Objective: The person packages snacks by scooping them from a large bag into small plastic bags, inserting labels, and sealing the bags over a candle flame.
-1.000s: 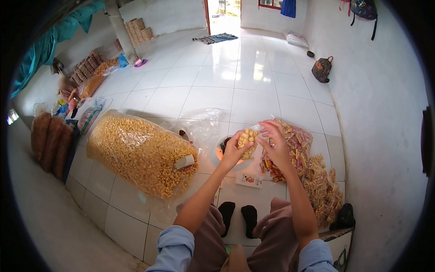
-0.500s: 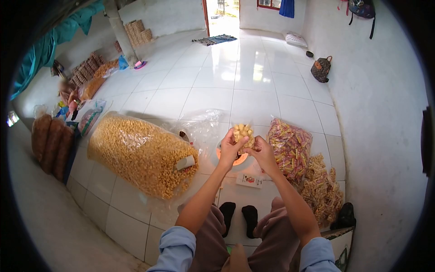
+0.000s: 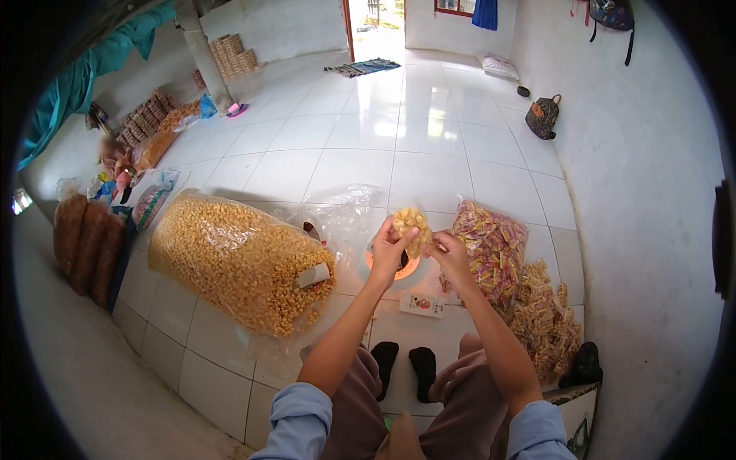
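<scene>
A small clear bag of yellow puffed snacks point(image 3: 409, 221) is held up in front of me. My left hand point(image 3: 389, 251) grips its left side, thumb across the front. At its lower right edge, the fingers of my right hand point(image 3: 448, 253) are pinched together on the plastic. Below the hands, partly hidden by them, is a round orange-rimmed container point(image 3: 404, 270) with something dark inside. A white packet with a printed picture point(image 3: 421, 305) lies on the tiles just nearer to me.
To the left lies a large open sack of yellow snacks point(image 3: 230, 253) with a white scoop-like piece point(image 3: 313, 275) in its mouth. On the right are a bag of pink-and-yellow sachets point(image 3: 491, 249) and a pile of filled small bags point(image 3: 543, 326). Another person point(image 3: 115, 157) sits far left.
The snack bag has turned and tilted slightly left, showing more of its face. My right hand has shifted a little to the right, still at the bag's edge.
</scene>
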The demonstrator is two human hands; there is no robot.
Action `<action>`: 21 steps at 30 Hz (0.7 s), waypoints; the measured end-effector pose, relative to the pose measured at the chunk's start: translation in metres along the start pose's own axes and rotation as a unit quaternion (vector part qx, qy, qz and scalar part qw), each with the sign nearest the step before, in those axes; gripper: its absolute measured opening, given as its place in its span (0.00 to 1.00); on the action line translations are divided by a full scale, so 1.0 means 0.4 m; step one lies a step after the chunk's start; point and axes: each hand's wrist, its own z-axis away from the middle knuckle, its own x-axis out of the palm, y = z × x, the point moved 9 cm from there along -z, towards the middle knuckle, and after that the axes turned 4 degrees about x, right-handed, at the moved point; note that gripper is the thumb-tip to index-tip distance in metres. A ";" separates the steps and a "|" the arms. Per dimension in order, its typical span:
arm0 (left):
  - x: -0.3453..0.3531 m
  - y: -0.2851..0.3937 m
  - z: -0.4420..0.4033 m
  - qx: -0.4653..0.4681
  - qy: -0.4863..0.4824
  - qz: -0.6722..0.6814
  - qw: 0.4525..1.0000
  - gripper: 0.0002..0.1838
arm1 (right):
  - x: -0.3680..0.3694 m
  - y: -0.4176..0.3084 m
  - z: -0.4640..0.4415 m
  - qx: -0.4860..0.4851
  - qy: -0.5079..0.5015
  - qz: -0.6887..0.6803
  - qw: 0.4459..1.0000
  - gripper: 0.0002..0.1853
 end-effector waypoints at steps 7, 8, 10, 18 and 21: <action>-0.019 0.018 0.003 0.013 0.049 -0.003 0.999 0.11 | 0.022 -0.040 0.005 -0.054 -0.010 -0.029 0.998 0.20; -0.017 0.010 0.004 -0.008 0.037 -0.024 0.999 0.10 | 0.010 -0.060 0.005 -0.080 0.015 -0.064 0.995 0.19; -0.017 -0.010 0.008 -0.030 0.025 -0.045 0.998 0.10 | -0.004 -0.077 0.001 -0.104 0.041 -0.099 0.989 0.19; 0.015 0.034 0.010 0.059 0.042 -0.005 0.997 0.12 | -0.003 -0.054 -0.005 -0.062 0.056 -0.108 0.991 0.15; 0.016 0.048 0.010 0.037 0.042 0.042 0.998 0.13 | 0.015 -0.049 0.003 -0.060 0.040 -0.121 0.990 0.15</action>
